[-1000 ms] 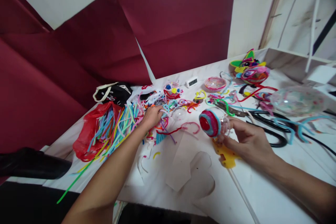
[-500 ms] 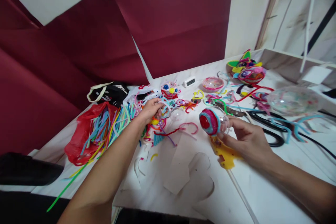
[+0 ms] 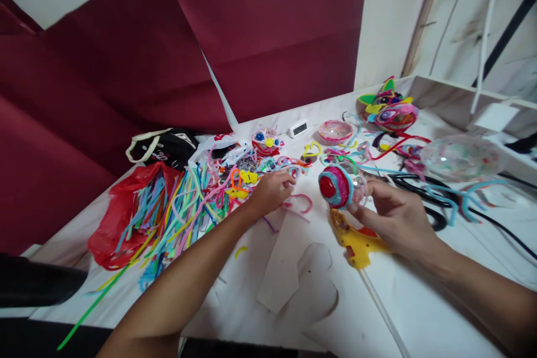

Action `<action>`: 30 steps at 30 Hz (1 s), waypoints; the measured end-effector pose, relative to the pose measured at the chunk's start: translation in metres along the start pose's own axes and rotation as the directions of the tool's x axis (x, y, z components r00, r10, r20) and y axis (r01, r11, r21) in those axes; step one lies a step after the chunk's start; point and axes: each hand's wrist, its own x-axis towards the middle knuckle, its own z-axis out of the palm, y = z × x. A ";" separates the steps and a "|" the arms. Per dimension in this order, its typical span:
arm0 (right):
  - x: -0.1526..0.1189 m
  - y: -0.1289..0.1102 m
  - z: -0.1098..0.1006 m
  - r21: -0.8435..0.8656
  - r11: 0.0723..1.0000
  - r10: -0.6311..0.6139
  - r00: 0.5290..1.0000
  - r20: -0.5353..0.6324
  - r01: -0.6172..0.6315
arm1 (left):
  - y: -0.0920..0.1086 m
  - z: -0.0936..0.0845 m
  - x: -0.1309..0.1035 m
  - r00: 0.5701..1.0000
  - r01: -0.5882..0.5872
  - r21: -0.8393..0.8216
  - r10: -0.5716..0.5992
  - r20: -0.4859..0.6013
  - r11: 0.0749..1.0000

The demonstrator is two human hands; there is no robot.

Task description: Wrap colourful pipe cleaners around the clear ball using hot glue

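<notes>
My right hand (image 3: 396,218) is closed on a clear plastic ball (image 3: 339,185), its front coiled with red, pink and light-blue pipe cleaner. The uncoiled clear side faces my fingers. Just below it a yellow glue gun (image 3: 363,246) lies on the table, partly behind the hand, with a pale stick trailing from it. My left hand (image 3: 272,193) is over the middle of the table, its fingertips pinched; what they grip, if anything, I cannot make out. A curved pink pipe cleaner (image 3: 302,197) lies close by.
Loose pipe cleaners (image 3: 188,207) spill from a red plastic bag (image 3: 104,235) at left. Decorated balls (image 3: 266,141), a small digital clock (image 3: 298,128) and a clear bowl (image 3: 335,132) stand behind. Black-handled scissors (image 3: 434,196) and a large clear shell (image 3: 461,158) lie right. Cut card (image 3: 279,277) is in front.
My left hand has moved right and toward me from the pile, uncovering yellow and orange pieces there. My right hand still holds the ball in nearly the same place. The view shifted slightly.
</notes>
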 end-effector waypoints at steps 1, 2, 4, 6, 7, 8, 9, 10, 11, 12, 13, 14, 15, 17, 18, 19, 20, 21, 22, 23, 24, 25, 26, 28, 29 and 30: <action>0.000 0.000 0.000 -0.005 1.000 0.001 1.000 -0.001 -0.001 | 0.001 0.007 0.000 0.998 -0.039 0.019 0.038 0.048 0.999; 0.000 0.000 0.000 -0.004 1.000 0.002 1.000 -0.005 -0.002 | 0.002 0.013 0.001 0.994 -0.071 0.037 0.067 0.089 0.997; 0.001 -0.002 0.000 0.005 1.000 0.003 1.000 -0.014 -0.003 | 0.001 0.022 0.004 0.984 -0.107 0.073 0.095 0.151 0.992; 0.002 -0.004 -0.001 0.008 1.000 0.002 1.000 -0.030 -0.002 | -0.001 0.028 0.009 0.979 -0.117 0.111 0.096 0.178 0.987; 0.003 -0.005 -0.001 0.004 1.000 0.000 0.999 -0.037 0.000 | -0.002 0.030 0.011 0.978 -0.118 0.126 0.093 0.186 0.985; 0.004 -0.005 -0.001 -0.003 1.000 -0.004 0.999 -0.042 0.004 | -0.003 0.031 0.013 0.978 -0.117 0.138 0.090 0.189 0.983; 0.005 -0.006 -0.002 -0.006 1.000 -0.008 0.999 -0.050 0.008 | -0.004 0.031 0.015 0.978 -0.117 0.146 0.088 0.190 0.982; 0.005 -0.007 -0.002 -0.002 1.000 -0.010 0.998 -0.058 0.010 | -0.005 0.030 0.016 0.979 -0.116 0.151 0.087 0.186 0.982; 0.006 -0.007 -0.002 0.006 1.000 -0.011 0.998 -0.068 0.011 | -0.006 0.029 0.018 0.982 -0.112 0.154 0.085 0.172 0.982; 0.006 -0.008 -0.002 0.018 1.000 -0.011 0.997 -0.077 0.012 | -0.007 0.027 0.019 0.986 -0.101 0.157 0.078 0.146 0.982; 0.007 -0.008 -0.002 0.031 0.999 -0.009 0.996 -0.084 0.012 | -0.009 0.023 0.019 0.992 -0.084 0.159 0.067 0.110 0.984; 0.007 -0.008 -0.003 0.041 0.999 -0.006 0.996 -0.091 0.010 | -0.010 0.019 0.019 0.997 -0.060 0.160 0.050 0.064 0.985; 0.007 -0.008 -0.003 0.048 0.999 -0.003 0.996 -0.094 0.008 | -0.011 0.013 0.019 0.999 -0.032 0.159 0.030 0.017 0.987; 0.008 -0.009 -0.003 0.053 0.999 -0.001 0.996 -0.093 0.006 | -0.013 0.001 0.015 0.999 0.013 0.146 -0.006 -0.051 0.989; 0.008 -0.009 -0.003 0.056 0.998 -0.001 0.996 -0.091 0.007 | -0.013 -0.006 0.011 0.998 0.022 0.139 -0.013 -0.065 0.990; 0.008 -0.009 -0.003 0.059 0.998 -0.001 0.996 -0.092 0.007 | -0.013 -0.011 0.006 0.998 0.018 0.132 -0.010 -0.061 0.991; 0.008 -0.009 -0.003 0.064 0.998 -0.002 0.996 -0.091 0.008 | -0.012 -0.015 0.001 0.999 0.005 0.124 -0.001 -0.038 0.992; 0.007 -0.008 -0.003 0.070 0.998 -0.003 0.996 -0.092 0.010 | -0.011 -0.017 -0.006 1.000 -0.016 0.120 0.015 0.004 0.993; 0.007 -0.008 -0.002 0.073 0.997 -0.002 0.995 -0.096 0.009 | -0.010 -0.018 -0.014 0.998 -0.041 0.119 0.035 0.055 0.992; 0.007 -0.008 -0.002 0.074 0.997 0.002 0.995 -0.099 0.006 | -0.009 -0.016 -0.021 0.991 -0.071 0.120 0.056 0.122 0.990; 0.007 -0.007 -0.002 0.073 0.997 0.004 0.995 -0.101 0.003 | -0.008 -0.013 -0.028 0.979 -0.099 0.122 0.075 0.188 0.988; 0.006 -0.007 -0.002 0.072 0.997 0.006 0.995 -0.098 0.001 | -0.008 -0.009 -0.033 0.965 -0.120 0.128 0.086 0.247 0.984; 0.006 -0.007 -0.002 0.071 0.997 0.005 0.995 -0.095 0.002 | -0.009 -0.005 -0.037 0.953 -0.132 0.141 0.087 0.290 0.981; 0.005 -0.007 -0.001 0.075 0.997 -0.001 0.996 -0.087 0.008 | -0.013 0.004 -0.039 0.948 -0.124 0.194 0.059 0.311 0.973; 0.005 -0.008 -0.001 0.075 0.997 -0.002 0.996 -0.085 0.008 | -0.017 0.007 -0.036 0.956 -0.108 0.228 0.038 0.292 0.968; 0.005 -0.008 -0.001 0.075 0.997 0.001 0.996 -0.085 0.005 | -0.020 0.009 -0.032 0.966 -0.085 0.264 0.015 0.258 0.961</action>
